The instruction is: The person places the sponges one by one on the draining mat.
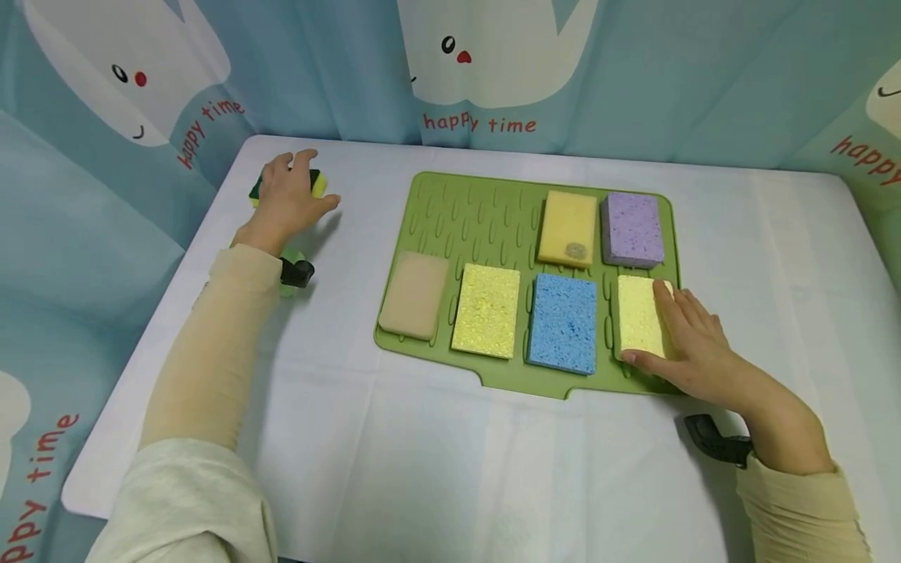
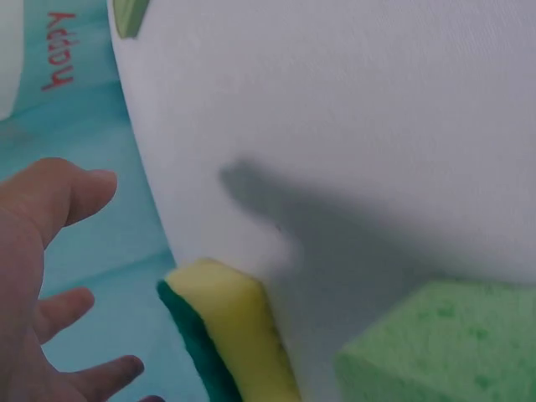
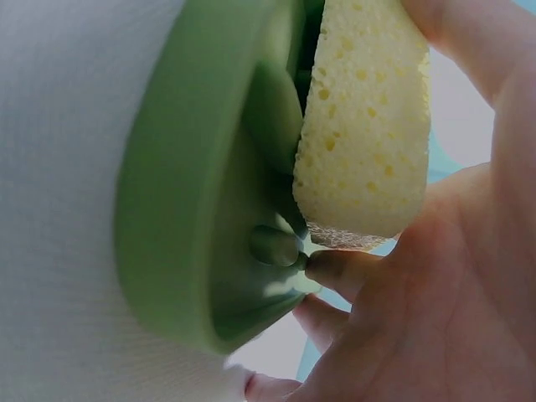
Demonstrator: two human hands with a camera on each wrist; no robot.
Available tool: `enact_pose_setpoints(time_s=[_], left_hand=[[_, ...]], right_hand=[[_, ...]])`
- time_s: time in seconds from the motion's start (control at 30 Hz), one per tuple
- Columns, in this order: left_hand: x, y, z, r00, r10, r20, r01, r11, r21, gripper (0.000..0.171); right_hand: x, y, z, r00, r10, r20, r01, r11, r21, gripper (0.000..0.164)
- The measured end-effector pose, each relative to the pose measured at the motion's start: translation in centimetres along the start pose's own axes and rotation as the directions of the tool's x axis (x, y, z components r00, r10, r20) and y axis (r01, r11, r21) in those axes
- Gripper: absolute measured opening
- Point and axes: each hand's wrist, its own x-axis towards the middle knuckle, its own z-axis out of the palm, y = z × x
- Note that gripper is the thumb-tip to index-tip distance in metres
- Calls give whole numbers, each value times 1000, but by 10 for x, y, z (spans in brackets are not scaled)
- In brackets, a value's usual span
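Note:
My left hand [image 1: 285, 199] hovers with spread fingers over a yellow sponge with a dark green scouring face [image 1: 319, 185] at the table's back left. In the left wrist view, a gap separates the fingers from this scouring sponge [image 2: 234, 310]. A light green sponge [image 2: 452, 343] lies near it, mostly hidden under the wrist in the head view. On the right, my right hand [image 1: 704, 352] holds a pale yellow sponge [image 1: 640, 317] at the green mat's [image 1: 457, 207] near right corner. Its thumb lies at the near edge, its fingers along the right side [image 3: 360, 126].
Several sponges stand on the mat: beige [image 1: 415, 295], speckled yellow [image 1: 487, 311], blue [image 1: 563, 322], yellow with a grey spot [image 1: 567, 227], and purple [image 1: 632, 228]. The mat has raised ridges and a rim. A printed curtain [image 1: 338, 70] hangs behind the white table [image 1: 394, 461].

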Motion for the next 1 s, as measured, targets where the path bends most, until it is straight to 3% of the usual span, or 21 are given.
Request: enact_pose_setpoints(time_s=[0.33,0.5,0.7,1.0], left_hand=[[13,-17,-5,995,-99,5,99,994,45,84],[21,-23,-7,987,-163,9,162,985,59,88],[28,-23,-12,970,-235,58,232,971,55,91],[32,-24,-5,966,-247,82,238,965,106,86]], right_hand=[[-1,-1,1,1000,5,0,-5,1000,7,110],[0,-1,1,1000,16,7,-16,1000,-5,110],[-2,-1,0,1000,16,7,-16,1000,-10,110],[-2,-2,0,1000,11,3,-11,1000,9,109]])
